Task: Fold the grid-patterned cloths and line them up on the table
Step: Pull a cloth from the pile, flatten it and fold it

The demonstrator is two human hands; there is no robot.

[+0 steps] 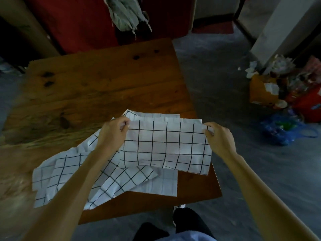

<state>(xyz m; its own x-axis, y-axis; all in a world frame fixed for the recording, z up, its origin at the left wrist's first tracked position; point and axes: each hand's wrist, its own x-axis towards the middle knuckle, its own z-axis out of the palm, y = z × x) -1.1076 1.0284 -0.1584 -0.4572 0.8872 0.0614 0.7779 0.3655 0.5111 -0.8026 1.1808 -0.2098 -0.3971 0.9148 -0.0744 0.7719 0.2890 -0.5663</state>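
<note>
Folded cloth (pixel 165 145), white with black grid lines, held up over the near right corner of the table (pixel 104 80). It is doubled over; the fold or top edge runs between my two hands, the lower edge hangs toward me and overlaps the table's right edge.

My left hand (pixel 112 131) pinches the top left corner, fingers curled in, thumb side pressed to the fabric. My right hand (pixel 217 136) pinches the top right corner the same way, fingertips (pixel 207 130) bunched on the hem. Both grips closed on the cloth, no slack fingers that I can see.

Under and behind the held piece: another cloth (pixel 152 116) of the same pattern, its far edge showing just past my knuckles. To the left, below my left forearm, a loose pile of cloths (pixel 69 171) lies rumpled on the table, several layers overlapping at angles, one strip (pixel 128 181) slanting toward the near edge. A flatter pale piece (pixel 165 181) sits beneath it at the near right.

Table is brown wood with dark knots, far half bare.

Beyond: grey floor (pixel 225 84), a heap of bags and litter (pixel 281 87) to the right, a blue plastic bag (pixel 281 127) near it. A greyish garment (pixel 125 13) hangs at the far side against something red.
</note>
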